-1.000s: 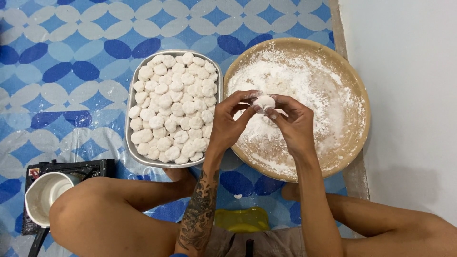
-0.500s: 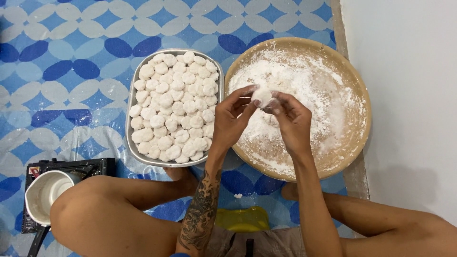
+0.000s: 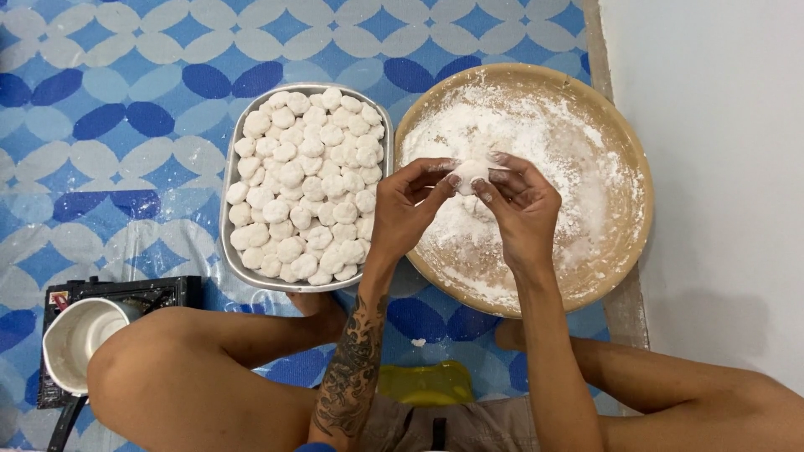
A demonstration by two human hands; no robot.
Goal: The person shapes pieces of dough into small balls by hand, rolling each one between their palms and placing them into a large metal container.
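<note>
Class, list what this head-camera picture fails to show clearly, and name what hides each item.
1. Small white dough piece: mostly covered by the fingertips of the left hand and right hand.
2. Round floured wooden tray: its middle is hidden under both hands.
3. White pot: its handle is cut off by the bottom edge, its side hidden by a knee.
4. Yellow object: partly hidden by the forearms, so its kind is unclear.

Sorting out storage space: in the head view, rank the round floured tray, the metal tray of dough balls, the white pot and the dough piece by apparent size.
1. Round floured tray
2. Metal tray
3. White pot, partly cut off by the knee
4. Dough piece, pinched between left hand and right hand
</note>
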